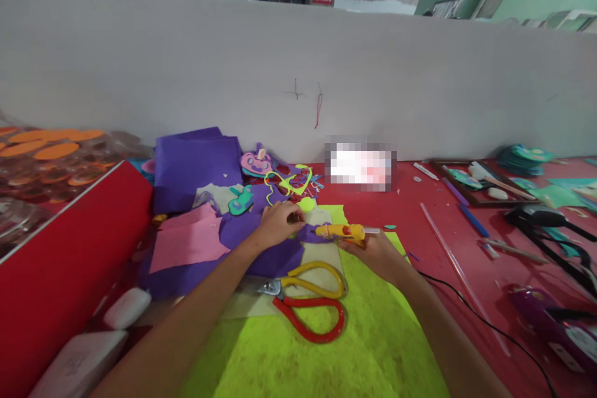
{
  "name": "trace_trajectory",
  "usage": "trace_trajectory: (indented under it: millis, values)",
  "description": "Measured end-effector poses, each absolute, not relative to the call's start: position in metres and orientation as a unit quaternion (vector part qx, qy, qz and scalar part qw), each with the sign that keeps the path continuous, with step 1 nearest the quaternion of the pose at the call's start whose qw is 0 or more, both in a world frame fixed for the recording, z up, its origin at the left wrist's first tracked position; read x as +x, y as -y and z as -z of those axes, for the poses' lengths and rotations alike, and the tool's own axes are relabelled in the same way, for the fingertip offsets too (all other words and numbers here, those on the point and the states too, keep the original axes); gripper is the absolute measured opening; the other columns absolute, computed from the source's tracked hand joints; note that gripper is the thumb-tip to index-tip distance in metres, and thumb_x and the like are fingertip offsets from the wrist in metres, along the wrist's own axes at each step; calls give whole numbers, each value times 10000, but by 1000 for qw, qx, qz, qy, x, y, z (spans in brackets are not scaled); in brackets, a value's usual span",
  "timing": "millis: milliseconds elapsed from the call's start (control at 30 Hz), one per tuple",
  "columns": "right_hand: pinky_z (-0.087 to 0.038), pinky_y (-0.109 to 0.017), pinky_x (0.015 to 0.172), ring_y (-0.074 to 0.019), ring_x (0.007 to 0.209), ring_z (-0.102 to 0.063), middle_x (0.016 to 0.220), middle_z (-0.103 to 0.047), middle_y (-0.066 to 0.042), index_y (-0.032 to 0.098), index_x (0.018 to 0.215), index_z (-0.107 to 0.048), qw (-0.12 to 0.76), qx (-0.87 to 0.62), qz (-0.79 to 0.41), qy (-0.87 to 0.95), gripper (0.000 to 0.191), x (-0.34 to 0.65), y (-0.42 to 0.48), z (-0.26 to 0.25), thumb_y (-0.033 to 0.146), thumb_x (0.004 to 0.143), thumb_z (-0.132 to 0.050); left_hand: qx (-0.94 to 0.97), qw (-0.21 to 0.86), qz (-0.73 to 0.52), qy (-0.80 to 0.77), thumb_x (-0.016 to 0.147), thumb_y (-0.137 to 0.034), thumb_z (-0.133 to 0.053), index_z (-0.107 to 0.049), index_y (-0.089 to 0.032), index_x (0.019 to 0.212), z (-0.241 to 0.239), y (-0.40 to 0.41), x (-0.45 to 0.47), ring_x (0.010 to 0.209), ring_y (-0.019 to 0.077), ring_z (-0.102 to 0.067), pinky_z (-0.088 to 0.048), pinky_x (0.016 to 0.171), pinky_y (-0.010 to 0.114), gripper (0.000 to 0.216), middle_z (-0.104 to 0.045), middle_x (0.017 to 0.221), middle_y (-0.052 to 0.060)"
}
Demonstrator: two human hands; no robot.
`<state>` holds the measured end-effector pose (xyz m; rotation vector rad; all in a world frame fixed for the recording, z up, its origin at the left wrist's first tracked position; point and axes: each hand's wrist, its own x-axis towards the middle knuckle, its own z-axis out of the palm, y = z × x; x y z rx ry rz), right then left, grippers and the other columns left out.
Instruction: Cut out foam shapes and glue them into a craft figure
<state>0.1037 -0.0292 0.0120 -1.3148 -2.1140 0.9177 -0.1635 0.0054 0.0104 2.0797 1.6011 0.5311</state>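
Observation:
My left hand [278,222] rests with curled fingers on purple felt [242,242], pinching a small piece that I cannot make out. My right hand [375,254] grips a yellow glue gun [342,232], its nozzle pointing left toward my left fingers. A clear glue stick juts from the gun's back. Scissors [308,298] with one yellow and one red handle lie just in front of both hands on lime-green felt [326,348]. A pink felt sheet [189,239] lies left of my left hand.
A folded purple felt stack [196,165], a teal cut-out [241,200] and a pink face-shaped piece [255,163] lie behind. A red box [60,261] stands left. A black cord [485,323], clear rod [459,270], tray [480,183] and black tool [545,217] sit right. A grey partition wall rises behind.

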Motion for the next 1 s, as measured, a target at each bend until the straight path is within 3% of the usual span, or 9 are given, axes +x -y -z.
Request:
trace_trajectory:
  millis: [233, 467, 1000]
  values:
    - [-456, -289, 636, -220, 713, -659, 828, -760, -46, 213, 1035, -775, 215, -488, -324, 782, 362, 106, 29, -15, 508, 949, -583, 758, 228, -201, -578, 830, -289, -672, -728, -227, 872, -7, -6, -165, 967, 243, -625, -392, 911, 399, 94, -727, 932, 26]
    - [-405, -284, 565, -196, 612, -589, 702, -695, -41, 184, 894, -759, 192, -520, -277, 785, 439, 115, 24, -13, 579, 929, -571, 758, 232, -209, -573, 818, -292, -682, -726, -215, 863, -4, -7, -166, 950, 238, -629, -412, 900, 390, 99, -728, 932, 34]
    - [-396, -259, 514, -172, 577, -554, 655, -655, -22, 180, 802, -742, 196, -558, -287, 754, 416, 141, 15, -15, 574, 847, -618, 753, 245, -222, -569, 804, -287, -678, -727, -217, 845, -1, -9, -168, 927, 228, -617, -427, 846, 356, 95, -722, 910, 28]
